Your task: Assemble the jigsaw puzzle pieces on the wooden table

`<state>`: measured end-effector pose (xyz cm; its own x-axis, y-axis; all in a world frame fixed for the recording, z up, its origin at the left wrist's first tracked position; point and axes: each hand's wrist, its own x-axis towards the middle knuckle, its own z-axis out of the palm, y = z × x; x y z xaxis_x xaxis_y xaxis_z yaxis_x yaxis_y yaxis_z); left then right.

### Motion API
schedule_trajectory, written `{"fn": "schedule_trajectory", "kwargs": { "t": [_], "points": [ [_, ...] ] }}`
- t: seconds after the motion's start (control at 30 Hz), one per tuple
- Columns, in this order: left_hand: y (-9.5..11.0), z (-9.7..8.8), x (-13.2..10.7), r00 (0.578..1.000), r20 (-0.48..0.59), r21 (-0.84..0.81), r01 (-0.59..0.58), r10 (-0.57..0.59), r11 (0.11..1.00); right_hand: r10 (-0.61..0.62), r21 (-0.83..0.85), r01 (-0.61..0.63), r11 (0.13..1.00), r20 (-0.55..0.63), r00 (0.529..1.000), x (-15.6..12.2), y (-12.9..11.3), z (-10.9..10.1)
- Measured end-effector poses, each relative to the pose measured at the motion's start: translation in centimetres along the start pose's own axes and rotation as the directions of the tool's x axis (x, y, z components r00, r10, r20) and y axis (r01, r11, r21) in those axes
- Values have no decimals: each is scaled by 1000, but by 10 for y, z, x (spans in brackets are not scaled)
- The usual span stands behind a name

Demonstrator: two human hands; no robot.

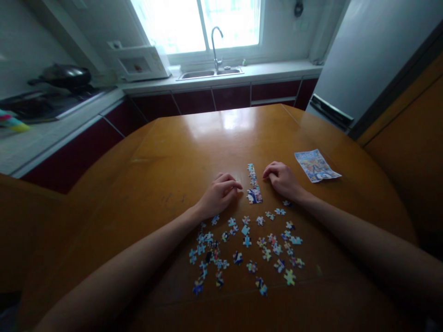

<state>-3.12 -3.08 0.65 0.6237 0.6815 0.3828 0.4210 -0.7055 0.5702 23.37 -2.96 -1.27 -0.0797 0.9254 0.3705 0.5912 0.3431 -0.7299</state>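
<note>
Puzzle strip (254, 184), edges free, lies between left hand (220, 192) and right hand (282, 179).

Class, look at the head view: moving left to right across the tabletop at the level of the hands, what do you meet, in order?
Left hand, joined strip of puzzle pieces, right hand, printed sheet.

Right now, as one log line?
left hand: left of joined strip | right hand: right of it | loose pieces: scattered, nearer camera | printed sheet: right of right hand
</note>
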Motion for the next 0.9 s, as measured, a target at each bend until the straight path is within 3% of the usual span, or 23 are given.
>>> {"fn": "schedule_trajectory", "kwargs": {
  "t": [0.33,0.47,0.7,0.9],
  "points": [
    [-2,1,0,1000,-4,3,-5,5,1000,3,-62,-3,998,-4,1000,2,0,0],
    [-1,1,0,1000,-4,-4,-5,5,1000,-5,-146,11,989,35,999,2,4,3],
    [2,0,1,1000,8,-1,3,-3,1000,88,-313,-39,949,143,986,14,0,5],
    [2,-1,1,1000,-1,-5,11,-11,1000,21,-339,57,939,221,975,33,-10,7]
  ]
}}
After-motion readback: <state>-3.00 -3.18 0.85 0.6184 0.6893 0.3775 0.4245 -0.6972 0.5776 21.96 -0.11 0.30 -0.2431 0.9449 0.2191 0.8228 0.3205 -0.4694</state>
